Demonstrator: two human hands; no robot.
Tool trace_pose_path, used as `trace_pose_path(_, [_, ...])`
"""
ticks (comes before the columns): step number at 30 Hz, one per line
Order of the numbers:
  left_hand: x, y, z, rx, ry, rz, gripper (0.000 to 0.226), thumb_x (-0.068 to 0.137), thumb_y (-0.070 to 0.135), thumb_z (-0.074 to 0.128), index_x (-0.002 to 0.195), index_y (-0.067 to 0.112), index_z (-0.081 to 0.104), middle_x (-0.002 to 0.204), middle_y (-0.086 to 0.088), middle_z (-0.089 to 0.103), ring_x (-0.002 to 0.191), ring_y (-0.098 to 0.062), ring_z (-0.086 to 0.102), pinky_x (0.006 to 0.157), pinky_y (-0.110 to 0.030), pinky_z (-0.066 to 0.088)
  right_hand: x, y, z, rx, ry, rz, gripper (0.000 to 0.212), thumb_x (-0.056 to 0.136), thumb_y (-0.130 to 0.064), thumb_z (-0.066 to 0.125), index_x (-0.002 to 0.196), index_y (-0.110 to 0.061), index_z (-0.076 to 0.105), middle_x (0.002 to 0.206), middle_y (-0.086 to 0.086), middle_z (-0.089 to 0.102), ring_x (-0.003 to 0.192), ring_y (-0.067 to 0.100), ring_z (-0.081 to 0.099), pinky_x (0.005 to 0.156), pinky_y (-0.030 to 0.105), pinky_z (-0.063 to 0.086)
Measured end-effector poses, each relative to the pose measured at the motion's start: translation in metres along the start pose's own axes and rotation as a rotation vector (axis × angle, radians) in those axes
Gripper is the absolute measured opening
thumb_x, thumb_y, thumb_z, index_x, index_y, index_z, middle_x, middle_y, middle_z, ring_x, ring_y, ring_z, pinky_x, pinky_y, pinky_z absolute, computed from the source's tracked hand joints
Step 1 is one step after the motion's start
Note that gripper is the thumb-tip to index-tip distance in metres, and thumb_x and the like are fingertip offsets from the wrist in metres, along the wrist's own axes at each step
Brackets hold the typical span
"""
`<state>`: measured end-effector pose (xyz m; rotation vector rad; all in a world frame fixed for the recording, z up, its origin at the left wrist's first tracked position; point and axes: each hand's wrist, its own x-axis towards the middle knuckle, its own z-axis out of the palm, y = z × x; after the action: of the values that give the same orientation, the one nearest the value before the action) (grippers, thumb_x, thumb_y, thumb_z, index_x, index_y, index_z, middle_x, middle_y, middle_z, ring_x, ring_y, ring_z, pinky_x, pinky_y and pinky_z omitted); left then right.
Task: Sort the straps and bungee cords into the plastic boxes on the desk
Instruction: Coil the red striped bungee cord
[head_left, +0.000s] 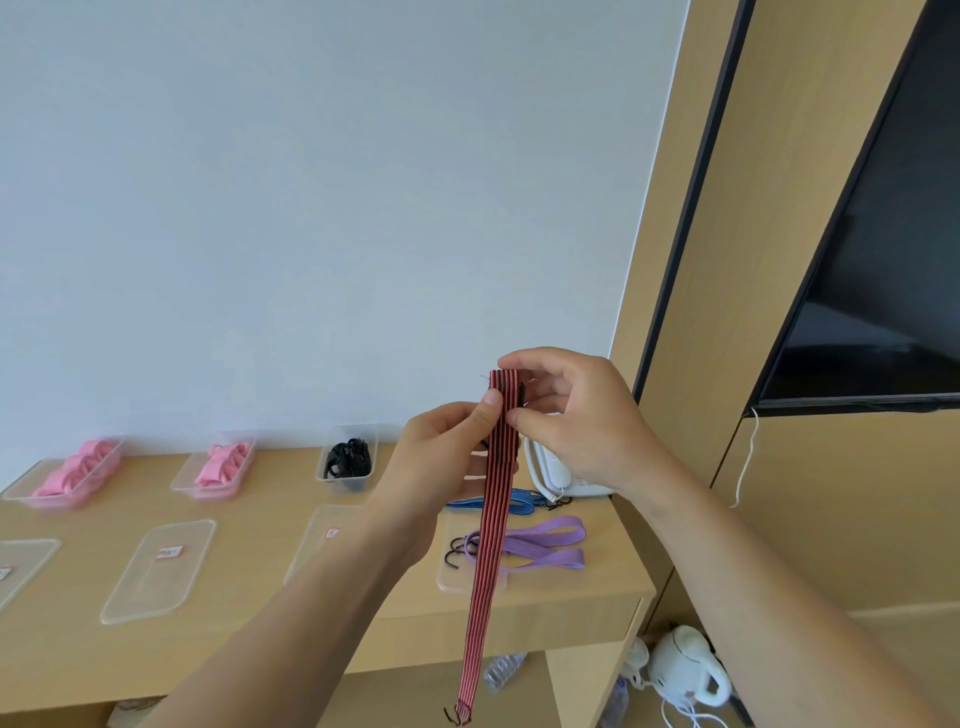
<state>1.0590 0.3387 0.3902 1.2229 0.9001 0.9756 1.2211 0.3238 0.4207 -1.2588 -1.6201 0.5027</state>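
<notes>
A flat red-and-black striped bungee cord (485, 551) hangs in the air above the desk, its hooked end dangling near the bottom of the view. My left hand (441, 457) pinches it near the top with the thumb on the front. My right hand (566, 415) grips its folded upper end. On the desk lie a purple bungee cord (540, 543) and a blue one (493, 504). Two clear boxes hold pink straps (78, 470) (223, 465); a third box (349, 460) holds black straps.
Several clear lids (161, 569) with labels lie on the wooden desk (249, 644). A white phone (558, 475) sits at the desk's back right. A black TV (883, 249) hangs on the right wall. A white kettle (685, 667) stands on the floor.
</notes>
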Motion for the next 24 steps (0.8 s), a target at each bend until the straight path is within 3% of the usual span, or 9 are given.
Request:
trace_pose_path(3, [0.001,-0.001,-0.003,0.017,-0.026,-0.003,0.045,0.101,0.046,0.059,0.110,0.004,0.073,0.105,-0.016,0.077,0.094,-0.037,0.076,0.075,-0.033,0.063,0.000,0.000,0.001,0.020,0.018,-0.022,0.042,0.080,0.005,0.073,0.114,-0.019,0.071,0.099,-0.004,0.074,0.089,0.012,0.072,0.086,0.035,0.059])
trace_pose_path(7, [0.002,-0.007,-0.007,0.011,-0.063,0.057,0.021,0.102,0.020,0.062,0.115,0.007,0.073,0.111,-0.021,0.075,0.092,-0.028,0.076,0.078,-0.031,0.062,0.001,0.001,0.001,0.056,0.072,-0.043,0.045,0.079,0.008,0.070,0.113,-0.020,0.071,0.098,-0.003,0.075,0.088,0.014,0.072,0.087,0.036,0.059])
trace_pose_path(11, [0.004,-0.011,-0.007,-0.034,-0.070,0.118,0.022,0.098,0.004,0.064,0.118,0.007,0.073,0.107,-0.025,0.074,0.088,-0.025,0.075,0.078,-0.033,0.063,0.000,0.002,0.002,0.068,0.092,-0.080,0.046,0.079,0.009,0.071,0.112,-0.022,0.070,0.099,-0.002,0.074,0.088,0.014,0.072,0.087,0.034,0.059])
trace_pose_path(15, [0.006,-0.015,-0.007,-0.066,-0.067,0.159,0.027,0.097,-0.005,0.063,0.118,0.010,0.072,0.095,-0.015,0.077,0.086,-0.023,0.075,0.081,-0.034,0.063,-0.002,0.001,0.004,0.058,0.129,-0.152,0.047,0.078,0.010,0.070,0.113,-0.021,0.069,0.105,-0.002,0.072,0.092,0.013,0.071,0.087,0.029,0.058])
trace_pose_path(24, [0.009,-0.016,-0.001,-0.115,-0.005,0.152,0.021,0.099,-0.003,0.061,0.114,0.004,0.073,0.091,-0.016,0.076,0.083,-0.026,0.073,0.082,-0.042,0.062,-0.008,0.003,0.004,0.032,0.178,-0.288,0.045,0.079,0.012,0.072,0.116,-0.013,0.069,0.106,-0.003,0.068,0.096,0.015,0.070,0.088,0.027,0.057])
